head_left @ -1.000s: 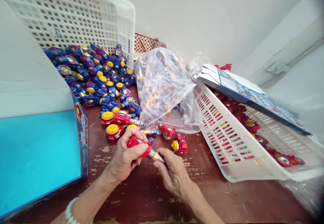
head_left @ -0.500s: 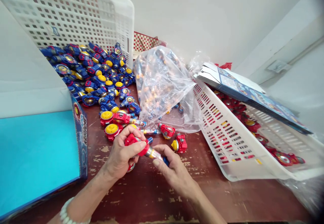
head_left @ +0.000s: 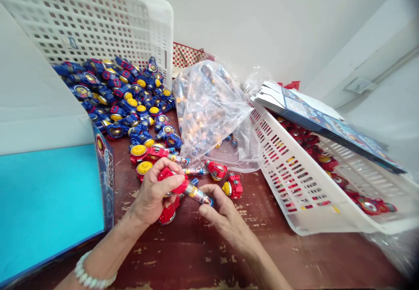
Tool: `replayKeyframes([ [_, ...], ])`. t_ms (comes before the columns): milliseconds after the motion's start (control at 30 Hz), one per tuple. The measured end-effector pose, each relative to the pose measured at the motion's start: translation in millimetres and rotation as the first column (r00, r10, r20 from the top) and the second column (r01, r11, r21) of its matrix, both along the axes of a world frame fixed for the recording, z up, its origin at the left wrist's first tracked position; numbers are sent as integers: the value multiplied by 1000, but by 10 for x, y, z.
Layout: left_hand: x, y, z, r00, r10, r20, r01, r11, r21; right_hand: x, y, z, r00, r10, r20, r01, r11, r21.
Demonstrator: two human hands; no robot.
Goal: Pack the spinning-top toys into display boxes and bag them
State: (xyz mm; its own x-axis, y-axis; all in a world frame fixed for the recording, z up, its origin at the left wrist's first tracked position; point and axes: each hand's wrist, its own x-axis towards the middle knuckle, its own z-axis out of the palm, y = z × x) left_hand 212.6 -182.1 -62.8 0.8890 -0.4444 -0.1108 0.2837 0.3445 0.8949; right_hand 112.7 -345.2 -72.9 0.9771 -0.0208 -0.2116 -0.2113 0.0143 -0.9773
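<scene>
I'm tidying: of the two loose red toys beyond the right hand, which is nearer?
The red toy with its yellow tip pointing left; the other toy lies farther back, by the bag.

Print on the blue box [head_left: 106, 181] and the flat cartons [head_left: 330, 126] is illegible.

Left hand [head_left: 151, 199] grips a red toy [head_left: 180, 187]. Clear tube [head_left: 197, 194] extends to the right hand [head_left: 227, 218], thumb and forefinger about its end, contact unclear. Beyond the fingers: plastic bag [head_left: 212, 106]; to their right, white basket [head_left: 310, 221].
</scene>
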Motion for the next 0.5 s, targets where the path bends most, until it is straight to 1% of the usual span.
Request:
replayKeyframes([
  [33, 10, 11, 3, 1000, 3, -8, -3, 1000, -3, 3, 5, -18, 999, -29, 32, 30, 998, -54],
  [67, 17, 19, 6, 1000, 0, -6, 0, 1000, -9, 11, 14, -41, 999, -48, 11, 48, 998, -30],
  [100, 22, 25, 9, 1000, -8, 7, 8, 1000, -17, 24, 24, -65, 997, -50, -53, 53, 997, 59],
  [167, 27, 29, 11, 999, -16, 40, 17, 999, -27, 63, 39, -96, 980, 7, -200, 52, 957, 285],
  [200, 29, 27, 9, 999, -15, 50, 16, 1000, -23, 85, 39, -96, 972, 37, -233, 48, 935, 351],
  [233, 30, 24, 5, 999, -9, 51, 10, 1000, -15, 106, 34, -84, 972, 51, -230, 34, 935, 354],
  [267, 31, 19, -1, 999, -2, 41, 2, 1000, -5, 124, 25, -64, 981, 45, -187, 11, 958, 287],
  [300, 32, 14, -8, 1000, 8, 26, -8, 1000, 0, 137, 13, -39, 994, 27, -107, -9, 985, 170],
  [333, 32, 9, -16, 1000, 23, 9, -23, 1000, 2, 145, 1, -14, 1000, 12, -8, -12, 1000, 28],
  [367, 32, 4, -23, 999, 33, -5, -33, 999, -2, 150, -9, 4, 997, 10, 76, -2, 995, -100],
  [400, 31, 1, -29, 999, 37, -18, -37, 999, -12, 153, -15, 13, 992, 11, 128, 12, 984, -177],
  [433, 30, -1, -33, 999, 33, -25, -34, 999, -30, 154, -16, 10, 991, 9, 135, 16, 984, -180],
  [467, 29, -1, -35, 999, 26, -27, -27, 998, -48, 156, -14, -4, 995, 7, 99, 3, 994, -109],
  [500, 28, -1, -36, 1000, 17, -23, -19, 998, -64, 159, -7, -27, 999, 11, 31, -12, 1000, 16],
])
